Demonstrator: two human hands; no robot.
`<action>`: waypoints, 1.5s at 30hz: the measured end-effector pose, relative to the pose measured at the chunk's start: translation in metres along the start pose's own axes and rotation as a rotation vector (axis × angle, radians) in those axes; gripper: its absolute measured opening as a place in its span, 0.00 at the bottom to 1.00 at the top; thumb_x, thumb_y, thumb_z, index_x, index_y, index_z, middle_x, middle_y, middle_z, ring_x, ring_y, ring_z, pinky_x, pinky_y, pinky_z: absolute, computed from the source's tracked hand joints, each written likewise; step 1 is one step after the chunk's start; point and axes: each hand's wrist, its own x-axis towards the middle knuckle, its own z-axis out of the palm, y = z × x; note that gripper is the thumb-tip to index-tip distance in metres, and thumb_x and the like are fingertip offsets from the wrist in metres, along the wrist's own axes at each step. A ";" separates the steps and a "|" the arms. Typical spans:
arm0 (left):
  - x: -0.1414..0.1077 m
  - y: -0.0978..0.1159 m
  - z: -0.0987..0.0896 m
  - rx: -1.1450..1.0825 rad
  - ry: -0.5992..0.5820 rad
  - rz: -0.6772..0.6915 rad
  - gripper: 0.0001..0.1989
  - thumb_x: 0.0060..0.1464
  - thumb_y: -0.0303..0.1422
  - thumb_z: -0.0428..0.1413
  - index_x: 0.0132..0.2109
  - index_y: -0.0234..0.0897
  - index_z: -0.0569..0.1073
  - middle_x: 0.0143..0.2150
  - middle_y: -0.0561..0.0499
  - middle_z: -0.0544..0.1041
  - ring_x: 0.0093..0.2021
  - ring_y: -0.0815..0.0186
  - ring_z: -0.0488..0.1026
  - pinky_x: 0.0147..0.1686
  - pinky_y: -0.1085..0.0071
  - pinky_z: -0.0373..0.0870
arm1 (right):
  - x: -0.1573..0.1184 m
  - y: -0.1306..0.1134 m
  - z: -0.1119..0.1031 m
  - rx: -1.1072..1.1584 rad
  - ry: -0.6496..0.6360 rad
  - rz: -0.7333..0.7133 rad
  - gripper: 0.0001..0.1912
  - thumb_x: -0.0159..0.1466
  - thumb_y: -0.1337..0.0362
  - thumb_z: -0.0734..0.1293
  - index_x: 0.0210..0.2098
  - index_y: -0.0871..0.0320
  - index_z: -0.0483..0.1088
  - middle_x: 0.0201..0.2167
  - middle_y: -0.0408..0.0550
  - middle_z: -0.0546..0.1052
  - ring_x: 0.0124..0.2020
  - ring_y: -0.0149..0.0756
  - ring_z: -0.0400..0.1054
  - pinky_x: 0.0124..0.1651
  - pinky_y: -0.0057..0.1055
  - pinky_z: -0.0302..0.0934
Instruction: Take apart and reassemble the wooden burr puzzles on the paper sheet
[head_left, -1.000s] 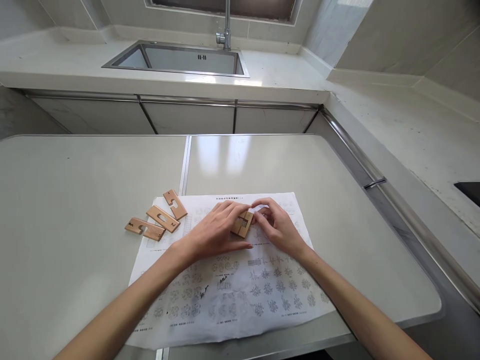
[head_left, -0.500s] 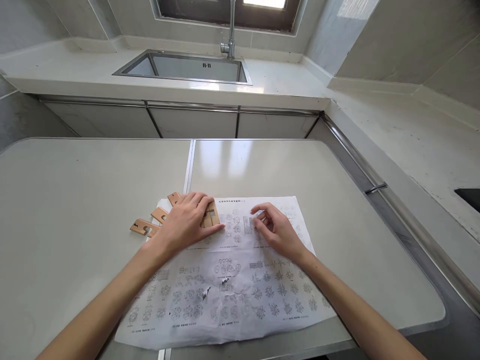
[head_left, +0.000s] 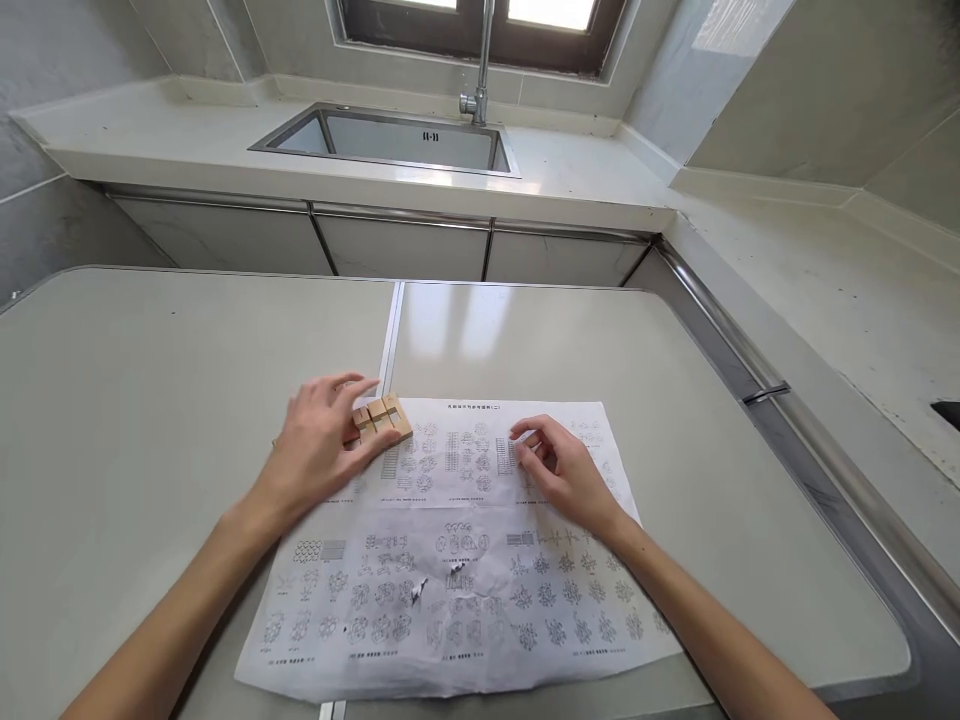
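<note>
Several light wooden puzzle pieces lie side by side at the top left of a printed paper sheet. My left hand curves around them, thumb along their near edge and index finger raised above. Its palm and fingers hide the pieces' left part. Over the right part of the sheet, my right hand is loosely curled, thumb and index fingertips slightly apart, with nothing visible in it. Small line drawings cover the sheet, which has two small torn spots near its middle.
The sheet lies on a pale table with a metal seam running across it. Beyond stands a counter with a sink and a tap. Another counter with a metal rail runs along the right.
My left hand and the wooden pieces have shifted left across the sheet. The notched pieces seen fanned out at the left are now mostly hidden by that hand. My right hand has barely moved.
</note>
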 end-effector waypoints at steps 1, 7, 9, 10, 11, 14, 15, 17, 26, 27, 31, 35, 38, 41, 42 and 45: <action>-0.001 -0.008 -0.004 -0.012 0.038 -0.032 0.32 0.63 0.56 0.53 0.64 0.41 0.70 0.64 0.40 0.70 0.64 0.44 0.65 0.63 0.46 0.62 | 0.000 0.000 0.000 -0.002 0.000 -0.001 0.08 0.73 0.60 0.64 0.48 0.54 0.71 0.36 0.45 0.75 0.31 0.34 0.66 0.33 0.31 0.63; -0.010 -0.061 -0.025 -0.084 0.215 -0.405 0.24 0.68 0.48 0.49 0.58 0.37 0.73 0.59 0.44 0.75 0.55 0.53 0.73 0.56 0.56 0.71 | -0.001 0.000 0.001 -0.004 0.003 -0.009 0.07 0.72 0.62 0.63 0.47 0.53 0.72 0.35 0.44 0.75 0.30 0.33 0.66 0.33 0.31 0.62; -0.013 -0.071 -0.026 -0.109 0.210 -0.470 0.22 0.67 0.48 0.50 0.57 0.38 0.74 0.58 0.45 0.76 0.52 0.55 0.75 0.52 0.61 0.72 | -0.001 0.000 0.002 -0.006 0.002 -0.010 0.07 0.72 0.62 0.63 0.46 0.53 0.72 0.34 0.44 0.75 0.30 0.33 0.66 0.32 0.31 0.62; -0.014 -0.074 -0.025 -0.118 0.201 -0.483 0.22 0.67 0.47 0.50 0.56 0.38 0.75 0.57 0.45 0.77 0.51 0.56 0.75 0.51 0.62 0.72 | -0.001 0.000 0.002 -0.009 0.002 -0.010 0.07 0.72 0.62 0.63 0.46 0.54 0.72 0.34 0.44 0.75 0.30 0.34 0.66 0.32 0.31 0.62; -0.015 -0.076 -0.024 -0.124 0.193 -0.484 0.21 0.66 0.46 0.50 0.56 0.38 0.75 0.56 0.45 0.77 0.51 0.56 0.75 0.51 0.62 0.72 | -0.001 0.000 0.002 -0.012 0.003 -0.011 0.07 0.73 0.61 0.63 0.45 0.54 0.72 0.34 0.44 0.75 0.30 0.34 0.66 0.32 0.31 0.61; -0.016 -0.078 -0.020 -0.103 0.159 -0.433 0.19 0.67 0.44 0.49 0.55 0.39 0.75 0.55 0.45 0.78 0.50 0.56 0.74 0.51 0.61 0.71 | -0.001 0.000 0.002 -0.016 0.004 -0.013 0.07 0.73 0.61 0.63 0.45 0.53 0.72 0.33 0.44 0.75 0.31 0.35 0.67 0.33 0.32 0.62; -0.016 -0.079 -0.019 -0.086 0.149 -0.406 0.19 0.67 0.43 0.48 0.55 0.39 0.75 0.54 0.45 0.78 0.50 0.55 0.74 0.51 0.60 0.71 | -0.001 0.000 0.003 -0.014 0.004 -0.012 0.07 0.73 0.61 0.63 0.45 0.53 0.72 0.33 0.44 0.75 0.31 0.35 0.67 0.33 0.32 0.62; -0.017 -0.080 -0.016 -0.054 0.137 -0.352 0.18 0.67 0.42 0.47 0.54 0.39 0.74 0.52 0.44 0.78 0.51 0.53 0.73 0.53 0.56 0.70 | -0.001 0.000 0.003 -0.008 0.000 -0.011 0.07 0.73 0.61 0.62 0.45 0.53 0.72 0.32 0.44 0.75 0.31 0.36 0.68 0.33 0.32 0.62; -0.017 -0.088 -0.012 -0.023 0.171 -0.229 0.17 0.68 0.36 0.42 0.51 0.40 0.74 0.50 0.43 0.78 0.51 0.52 0.74 0.57 0.53 0.70 | 0.000 0.000 0.006 -0.047 -0.016 -0.052 0.09 0.74 0.62 0.61 0.43 0.53 0.73 0.33 0.45 0.75 0.29 0.35 0.66 0.32 0.32 0.62; -0.017 -0.088 -0.012 -0.025 0.174 -0.228 0.17 0.68 0.36 0.42 0.51 0.40 0.74 0.49 0.43 0.78 0.51 0.53 0.74 0.56 0.54 0.70 | 0.000 0.000 0.007 -0.052 -0.019 -0.057 0.09 0.74 0.62 0.61 0.43 0.53 0.73 0.34 0.45 0.75 0.29 0.34 0.65 0.31 0.32 0.62; -0.018 -0.087 -0.013 -0.048 0.175 -0.253 0.17 0.68 0.35 0.42 0.51 0.42 0.74 0.49 0.44 0.78 0.51 0.53 0.75 0.55 0.56 0.71 | 0.001 0.000 0.007 -0.050 -0.026 -0.039 0.09 0.74 0.62 0.61 0.43 0.53 0.73 0.33 0.45 0.76 0.28 0.35 0.66 0.31 0.32 0.62; -0.019 -0.084 -0.016 -0.056 0.155 -0.281 0.17 0.69 0.36 0.42 0.52 0.39 0.74 0.49 0.43 0.78 0.52 0.52 0.76 0.53 0.56 0.72 | 0.002 -0.001 0.007 -0.046 -0.034 -0.020 0.09 0.74 0.61 0.61 0.43 0.53 0.73 0.33 0.46 0.76 0.29 0.36 0.66 0.31 0.33 0.62; -0.019 -0.084 -0.016 -0.059 0.150 -0.298 0.17 0.69 0.36 0.42 0.53 0.40 0.74 0.49 0.44 0.79 0.52 0.53 0.76 0.53 0.57 0.72 | 0.001 -0.001 0.006 -0.046 -0.031 -0.024 0.09 0.74 0.61 0.61 0.43 0.53 0.73 0.33 0.46 0.76 0.29 0.36 0.66 0.31 0.33 0.62; -0.019 -0.084 -0.016 -0.065 0.144 -0.317 0.17 0.68 0.37 0.43 0.53 0.43 0.74 0.49 0.45 0.79 0.52 0.53 0.76 0.52 0.58 0.72 | 0.001 -0.001 0.007 -0.044 -0.030 -0.023 0.09 0.74 0.61 0.61 0.43 0.53 0.73 0.33 0.46 0.76 0.29 0.36 0.66 0.31 0.33 0.62; -0.019 -0.083 -0.016 -0.066 0.141 -0.319 0.17 0.68 0.37 0.43 0.53 0.43 0.74 0.49 0.45 0.79 0.52 0.53 0.76 0.53 0.58 0.72 | 0.001 -0.002 0.007 -0.044 -0.031 -0.021 0.09 0.75 0.61 0.61 0.43 0.53 0.73 0.33 0.46 0.76 0.28 0.36 0.66 0.31 0.33 0.62; -0.019 -0.083 -0.017 -0.068 0.133 -0.312 0.17 0.68 0.36 0.43 0.53 0.41 0.74 0.50 0.44 0.78 0.53 0.53 0.76 0.53 0.58 0.71 | 0.001 -0.002 0.007 -0.042 -0.038 -0.020 0.09 0.75 0.61 0.61 0.43 0.53 0.73 0.32 0.45 0.76 0.28 0.35 0.64 0.31 0.33 0.62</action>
